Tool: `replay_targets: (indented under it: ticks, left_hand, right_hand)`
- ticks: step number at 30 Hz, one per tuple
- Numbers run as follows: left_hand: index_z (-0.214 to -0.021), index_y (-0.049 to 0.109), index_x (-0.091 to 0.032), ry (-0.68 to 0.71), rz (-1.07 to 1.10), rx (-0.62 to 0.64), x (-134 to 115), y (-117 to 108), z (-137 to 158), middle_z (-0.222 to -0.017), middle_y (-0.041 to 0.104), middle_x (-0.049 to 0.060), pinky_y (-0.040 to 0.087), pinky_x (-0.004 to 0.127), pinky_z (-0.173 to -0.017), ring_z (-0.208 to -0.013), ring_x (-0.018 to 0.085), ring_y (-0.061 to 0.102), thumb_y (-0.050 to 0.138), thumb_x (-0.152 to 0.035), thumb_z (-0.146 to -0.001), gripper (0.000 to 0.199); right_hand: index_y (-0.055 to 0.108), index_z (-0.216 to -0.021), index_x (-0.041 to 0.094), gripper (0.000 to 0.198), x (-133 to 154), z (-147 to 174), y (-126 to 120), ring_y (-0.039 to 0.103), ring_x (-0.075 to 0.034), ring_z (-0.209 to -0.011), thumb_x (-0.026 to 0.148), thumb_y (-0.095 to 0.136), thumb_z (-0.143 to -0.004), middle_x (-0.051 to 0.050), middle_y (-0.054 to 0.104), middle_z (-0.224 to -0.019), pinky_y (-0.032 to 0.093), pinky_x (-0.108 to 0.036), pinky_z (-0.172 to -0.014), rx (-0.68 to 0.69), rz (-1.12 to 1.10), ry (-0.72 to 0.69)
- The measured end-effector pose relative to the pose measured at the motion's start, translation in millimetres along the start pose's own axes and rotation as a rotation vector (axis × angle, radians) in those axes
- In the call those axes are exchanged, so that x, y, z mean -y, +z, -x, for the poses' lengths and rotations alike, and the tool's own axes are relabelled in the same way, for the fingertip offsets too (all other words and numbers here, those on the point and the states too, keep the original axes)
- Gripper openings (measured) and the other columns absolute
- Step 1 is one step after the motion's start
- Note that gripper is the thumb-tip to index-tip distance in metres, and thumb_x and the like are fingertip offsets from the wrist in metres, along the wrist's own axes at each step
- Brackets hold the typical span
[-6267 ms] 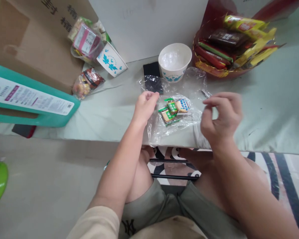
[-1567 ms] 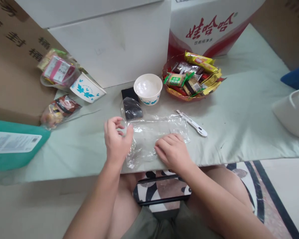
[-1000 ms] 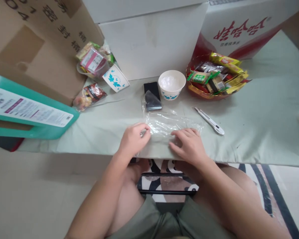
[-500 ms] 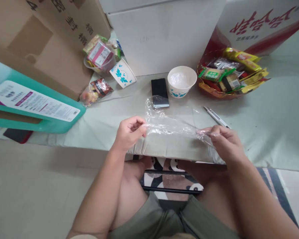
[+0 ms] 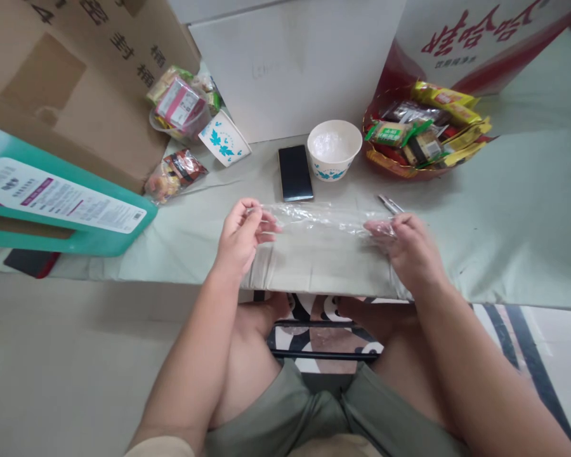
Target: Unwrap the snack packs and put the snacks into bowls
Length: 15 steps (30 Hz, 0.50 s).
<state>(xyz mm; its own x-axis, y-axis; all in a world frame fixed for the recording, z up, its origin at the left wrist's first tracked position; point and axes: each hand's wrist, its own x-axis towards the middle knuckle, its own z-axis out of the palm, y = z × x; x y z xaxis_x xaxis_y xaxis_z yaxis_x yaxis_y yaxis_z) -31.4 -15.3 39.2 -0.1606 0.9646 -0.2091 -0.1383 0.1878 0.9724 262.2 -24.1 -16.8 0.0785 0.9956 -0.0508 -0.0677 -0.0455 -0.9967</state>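
A clear plastic film point(image 5: 314, 217) stretches between my two hands, just above the cloth-covered table. My left hand point(image 5: 245, 236) pinches its left end between thumb and forefinger, the other fingers loosely spread. Its right end is bunched in the closed fingers of my right hand point(image 5: 412, 247). Behind the film lies a black phone point(image 5: 295, 172). To the phone's right stands a white paper bowl point(image 5: 334, 149) with blue leaf prints and something clear and crinkled inside. A utility knife point(image 5: 390, 204) rests beyond my right hand, which partly hides it.
At the right back sits a red basket point(image 5: 400, 170) of wrapped snacks. A tipped paper bowl point(image 5: 224, 139), a snack tub point(image 5: 171, 127) and a bagged snack point(image 5: 176, 174) are at the left. A green jug point(image 5: 133, 240) and a large carton point(image 5: 90, 95) stand further left.
Both hands have moved slightly away from me, and the film is drawn into a narrower, straighter strip. It no longer overlaps the phone. My right hand now covers more of the knife.
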Motion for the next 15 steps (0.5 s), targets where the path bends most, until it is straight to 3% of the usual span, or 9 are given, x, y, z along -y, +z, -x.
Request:
replay_targets:
  ticks: [3,6,10,12,15]
  left_hand:
    - [-0.098,0.048,-0.026,0.006,-0.115,-0.031,3,5,-3,-0.064,0.064,-0.008,0.033,0.015,-0.034,-0.038,0.007,0.055,0.066,-0.045,-0.087,0.03]
    - [-0.097,0.046,-0.026,-0.032,-0.257,0.021,5,4,-3,-0.062,0.063,-0.008,0.03,0.016,-0.033,-0.033,0.006,0.049,0.057,-0.041,-0.093,0.02]
    - [-0.092,0.044,-0.024,-0.124,-0.395,0.117,7,2,-1,-0.09,0.074,-0.001,0.029,0.017,-0.033,-0.035,0.004,0.05,0.052,-0.037,-0.096,0.015]
    - [-0.091,0.043,-0.024,-0.138,-0.409,0.102,8,3,-2,-0.106,0.074,0.002,0.027,0.017,-0.033,-0.037,0.003,0.052,0.049,-0.035,-0.097,0.014]
    - [-0.092,0.043,-0.024,-0.126,-0.408,0.058,10,7,-5,-0.122,0.07,0.004,0.025,0.016,-0.034,-0.043,0.004,0.058,0.046,-0.035,-0.099,0.014]
  right_hand:
    - [0.06,-0.09,0.026,0.037,1,3,3,0.073,-0.027,-0.106,0.053,0.08,-0.073,-0.004,0.078,-0.095,0.056,-0.045,-0.096,0.084,0.04,0.078]
    - [0.056,-0.071,0.024,0.033,5,4,2,0.065,-0.031,-0.125,0.052,0.071,-0.081,-0.007,0.077,-0.101,0.046,-0.048,-0.108,0.124,0.173,0.049]
    - [0.052,-0.063,0.023,0.03,9,2,1,0.055,-0.033,-0.14,0.042,0.063,-0.085,-0.01,0.077,-0.108,0.041,-0.049,-0.113,0.114,0.327,-0.073]
    - [0.055,-0.067,0.023,0.026,9,0,4,0.061,-0.032,-0.133,0.039,0.061,-0.087,-0.01,0.077,-0.11,0.044,-0.048,-0.109,0.047,0.38,-0.112]
    - [0.064,-0.08,0.023,0.021,7,-6,11,0.073,-0.027,-0.1,0.04,0.057,-0.09,-0.008,0.078,-0.099,0.052,-0.044,-0.093,-0.084,0.478,-0.095]
